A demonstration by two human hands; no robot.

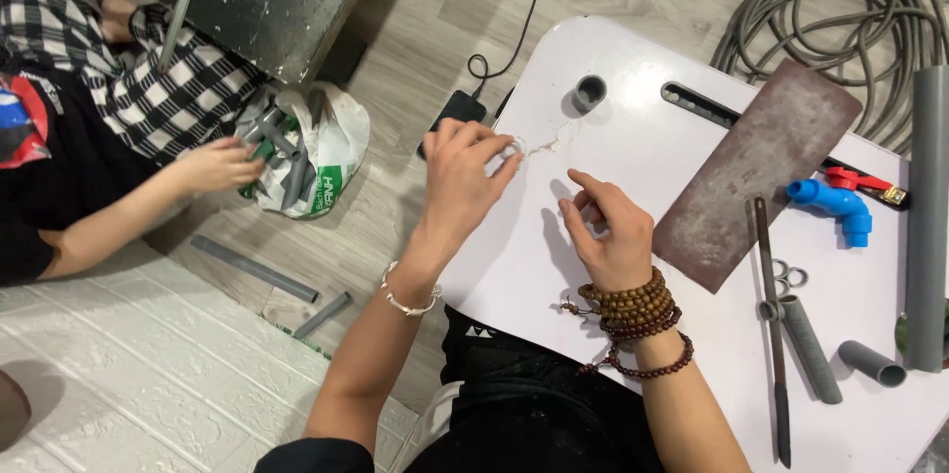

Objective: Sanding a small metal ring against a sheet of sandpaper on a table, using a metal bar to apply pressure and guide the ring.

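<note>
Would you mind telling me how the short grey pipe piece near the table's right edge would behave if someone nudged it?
The short grey pipe piece lies on its side, so it would probably roll. It looks hollow, likely light. It appears stiff plastic, unlikely to flex.

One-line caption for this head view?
Left hand pinches a small ring above a white table, right hand beside it, grey pipe pieces nearby.

— Where are your hands?
— Your left hand [463, 176] pinches a small white ring [515, 147] on the white table [633, 147]; your right hand [611, 231] rests beside it.
— Nearby?
— A grey coupling [589, 92], a blue elbow [835, 208].
</note>
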